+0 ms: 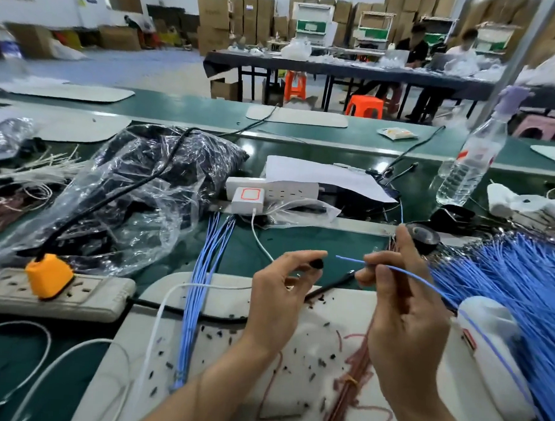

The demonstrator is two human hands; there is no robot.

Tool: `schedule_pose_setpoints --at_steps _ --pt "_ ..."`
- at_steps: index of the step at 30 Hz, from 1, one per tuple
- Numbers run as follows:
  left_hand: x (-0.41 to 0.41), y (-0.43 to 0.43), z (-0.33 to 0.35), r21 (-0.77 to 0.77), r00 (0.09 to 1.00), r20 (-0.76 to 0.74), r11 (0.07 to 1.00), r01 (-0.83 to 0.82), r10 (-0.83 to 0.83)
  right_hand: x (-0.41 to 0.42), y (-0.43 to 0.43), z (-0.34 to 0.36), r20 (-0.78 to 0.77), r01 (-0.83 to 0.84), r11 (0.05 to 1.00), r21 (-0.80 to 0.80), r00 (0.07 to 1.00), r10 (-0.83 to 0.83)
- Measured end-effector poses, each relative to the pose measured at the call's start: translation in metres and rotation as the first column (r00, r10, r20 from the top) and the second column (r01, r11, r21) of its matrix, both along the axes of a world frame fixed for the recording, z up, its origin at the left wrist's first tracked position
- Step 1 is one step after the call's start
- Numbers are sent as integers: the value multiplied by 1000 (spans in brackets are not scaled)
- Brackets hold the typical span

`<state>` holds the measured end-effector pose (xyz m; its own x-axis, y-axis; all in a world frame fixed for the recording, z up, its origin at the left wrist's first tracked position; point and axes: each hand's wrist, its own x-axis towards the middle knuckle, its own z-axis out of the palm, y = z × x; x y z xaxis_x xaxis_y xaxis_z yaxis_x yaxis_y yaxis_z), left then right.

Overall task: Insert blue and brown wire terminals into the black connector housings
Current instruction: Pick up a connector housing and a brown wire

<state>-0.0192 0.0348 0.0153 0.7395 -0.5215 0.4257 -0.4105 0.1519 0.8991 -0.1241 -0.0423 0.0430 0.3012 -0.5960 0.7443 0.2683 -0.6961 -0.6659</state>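
My left hand [280,293] pinches a small black connector housing [316,263] between thumb and fingertips above the white mat [202,302]. My right hand [402,305] pinches a single blue wire [350,260], whose free tip points left toward the housing with a small gap between them. The wire trails back to the right over a white object [487,321]. A bundle of brown wires [351,382] lies on the mat under my right hand. Loose black housings [213,333] are scattered over the mat.
A big pile of blue wires [515,274] lies at the right. A smaller blue bundle [203,270] runs down the mat's left part. A power strip with an orange plug [49,280] sits at the left, a plastic bag [137,185] behind it, a water bottle [469,164] far right.
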Motion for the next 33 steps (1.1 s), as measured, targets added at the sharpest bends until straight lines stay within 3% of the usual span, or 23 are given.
schedule_pose_setpoints --at_steps 9,21,23,26,29,31,33 --pt "-3 0 1 26 999 33 1000 -2 1 -1 10 -5 -41 13 990 -140 999 -19" --pt "-5 1 1 74 998 44 996 40 -43 3 6 -9 -132 81 979 -190 986 -107" --pt "-6 1 0 94 993 111 995 37 -47 4 3 -13 -155 71 984 -165 983 -97" --pt "-8 -1 -2 103 970 243 995 4 -29 5 1 -17 -196 49 995 -87 979 -65" --pt "-10 -2 -3 67 981 193 998 -3 -10 8 0 -19 -215 -3 989 151 976 35" --pt "-9 -2 -2 50 992 126 998 24 -31 10 -2 -20 -174 -95 921 377 970 171" --pt "-8 -1 -3 53 985 168 998 37 -45 10 -6 -20 -149 -154 822 548 949 277"
